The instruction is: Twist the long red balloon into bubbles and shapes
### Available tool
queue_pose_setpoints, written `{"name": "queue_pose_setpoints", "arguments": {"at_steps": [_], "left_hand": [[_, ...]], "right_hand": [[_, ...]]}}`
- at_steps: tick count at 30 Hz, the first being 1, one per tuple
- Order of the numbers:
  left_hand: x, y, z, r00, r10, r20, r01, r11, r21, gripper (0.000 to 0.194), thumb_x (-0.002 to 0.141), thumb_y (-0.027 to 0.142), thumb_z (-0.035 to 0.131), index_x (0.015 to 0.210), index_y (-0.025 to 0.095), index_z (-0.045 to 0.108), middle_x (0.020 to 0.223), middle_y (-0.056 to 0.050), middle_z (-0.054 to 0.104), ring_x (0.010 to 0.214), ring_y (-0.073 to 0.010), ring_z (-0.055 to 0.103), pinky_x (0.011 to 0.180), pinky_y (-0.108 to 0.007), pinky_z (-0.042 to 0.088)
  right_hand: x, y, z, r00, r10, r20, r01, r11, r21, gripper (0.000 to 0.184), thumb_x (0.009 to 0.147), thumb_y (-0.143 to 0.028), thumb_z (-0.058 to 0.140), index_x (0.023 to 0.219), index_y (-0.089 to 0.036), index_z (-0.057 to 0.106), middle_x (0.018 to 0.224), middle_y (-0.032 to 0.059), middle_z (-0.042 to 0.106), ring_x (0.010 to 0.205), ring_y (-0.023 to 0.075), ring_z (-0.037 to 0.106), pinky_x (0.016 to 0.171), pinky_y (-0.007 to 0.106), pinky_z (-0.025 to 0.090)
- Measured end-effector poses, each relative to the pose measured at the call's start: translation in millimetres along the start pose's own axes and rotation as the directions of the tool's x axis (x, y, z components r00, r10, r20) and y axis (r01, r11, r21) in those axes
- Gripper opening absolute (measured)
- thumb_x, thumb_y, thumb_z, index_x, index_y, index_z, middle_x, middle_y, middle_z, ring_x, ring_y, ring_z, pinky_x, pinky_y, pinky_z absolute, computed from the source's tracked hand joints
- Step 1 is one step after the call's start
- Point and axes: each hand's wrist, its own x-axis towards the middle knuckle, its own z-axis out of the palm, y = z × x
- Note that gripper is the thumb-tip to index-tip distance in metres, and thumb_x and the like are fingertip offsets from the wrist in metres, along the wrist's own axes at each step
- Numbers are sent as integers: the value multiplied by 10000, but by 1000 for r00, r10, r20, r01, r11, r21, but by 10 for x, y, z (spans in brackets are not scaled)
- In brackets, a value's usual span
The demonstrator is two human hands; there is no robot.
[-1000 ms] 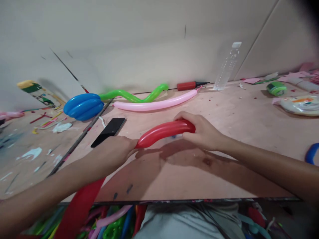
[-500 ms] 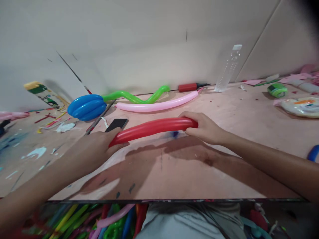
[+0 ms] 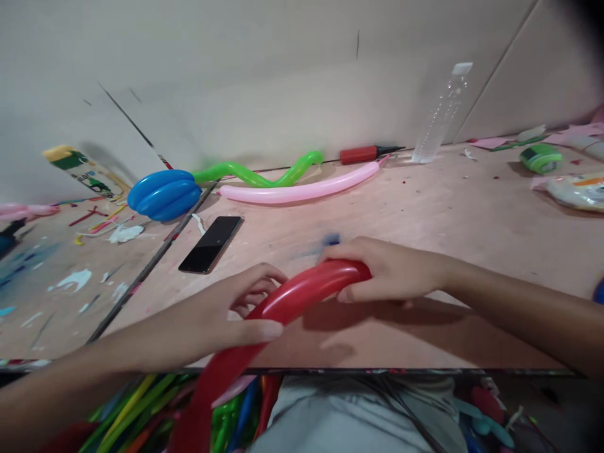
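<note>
A long red balloon (image 3: 302, 292) runs from my lap up over the front edge of the pink table (image 3: 462, 220). My right hand (image 3: 391, 270) is closed around its far end, just above the tabletop. My left hand (image 3: 226, 318) grips the balloon lower down, thumb across it and fingers curled behind. A small blue mark (image 3: 330, 240) lies on the table just beyond my right hand.
A black phone (image 3: 210, 244) lies left of centre. Along the wall lie a folded blue balloon (image 3: 163, 194), a wavy green balloon (image 3: 259, 176), a long pink balloon (image 3: 302, 189), a red hand pump (image 3: 363, 153) and a clear bottle (image 3: 443, 116). Tape (image 3: 540, 157) and a plate (image 3: 578, 192) sit far right. Several balloons (image 3: 141, 409) are piled below the table edge.
Both hands came nearer to me with the red balloon. My left hand slid back along it toward the right hand, and the balloon now bends down over the table's front edge.
</note>
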Motion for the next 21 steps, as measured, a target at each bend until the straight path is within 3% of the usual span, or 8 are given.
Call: {"name": "queue_pose_setpoints", "arguments": {"at_steps": [3, 6, 8, 10, 13, 15, 18, 21], "left_hand": [[277, -17, 328, 979, -79, 188, 107, 984, -145, 361, 867, 423, 730, 1149, 204, 678, 840, -20, 732, 643, -178, 690, 581, -263, 564], [550, -75, 500, 998, -42, 53, 56, 955, -292, 288, 864, 413, 693, 1030, 185, 632, 725, 20, 642, 482, -123, 590, 447, -218, 474], [691, -100, 524, 999, -19, -50, -3, 920, -392, 229, 843, 377, 657, 943, 176, 611, 661, 25, 611, 434, -122, 567, 411, -214, 440], [785, -113, 512, 996, -3, -87, -39, 879, -475, 202, 789, 331, 642, 901, 166, 608, 682, -1, 641, 463, -154, 618, 414, -231, 457], [851, -116, 496, 998, 37, -48, -56, 880, -472, 258, 759, 296, 694, 968, 159, 630, 779, -25, 686, 564, -178, 681, 471, -243, 500], [866, -115, 510, 997, 74, -16, -75, 911, -406, 295, 840, 379, 724, 1023, 171, 623, 726, 7, 647, 535, -131, 626, 481, -217, 476], [871, -125, 545, 991, 128, 33, -107, 928, -358, 384, 946, 556, 640, 1044, 188, 593, 649, 55, 536, 488, -71, 484, 460, -176, 386], [868, -149, 554, 984, 154, 90, -111, 923, -368, 382, 976, 571, 594, 997, 190, 562, 702, 59, 486, 523, -54, 415, 463, -164, 326]], "right_hand": [[14, -30, 75, 982, -71, -176, 56, 994, -89, 265, 989, -449, 595, 1002, -209, 707, 884, 11, 721, 761, 166, 646, 669, 270, 458], [42, 46, 54, 877, -49, -477, -10, 993, -120, 386, 1068, -425, 415, 924, -188, 683, 869, 29, 708, 770, 175, 620, 724, 306, 430], [47, 112, -20, 813, -41, -580, -20, 995, -98, 456, 1081, -369, 311, 888, -179, 678, 847, 40, 697, 762, 181, 612, 736, 322, 420], [41, 160, -103, 819, -49, -571, -27, 992, -124, 463, 1076, -359, 299, 934, -175, 700, 788, 33, 681, 724, 183, 602, 723, 328, 411], [38, 197, -163, 867, -87, -491, -41, 969, -245, 400, 1072, -396, 377, 1070, -177, 712, 778, 20, 680, 701, 181, 593, 707, 324, 399], [50, 211, -145, 882, -106, -459, -28, 961, -275, 378, 1074, -420, 413, 1098, -177, 701, 849, 30, 701, 741, 182, 607, 712, 320, 404], [82, 232, -80, 883, -120, -454, 21, 976, -218, 336, 1060, -446, 489, 1059, -179, 692, 892, 28, 709, 777, 176, 618, 712, 306, 421], [114, 241, -33, 871, -142, -469, 89, 987, -134, 264, 1038, -394, 547, 1008, -180, 699, 908, 19, 718, 805, 165, 634, 736, 288, 449]]}}
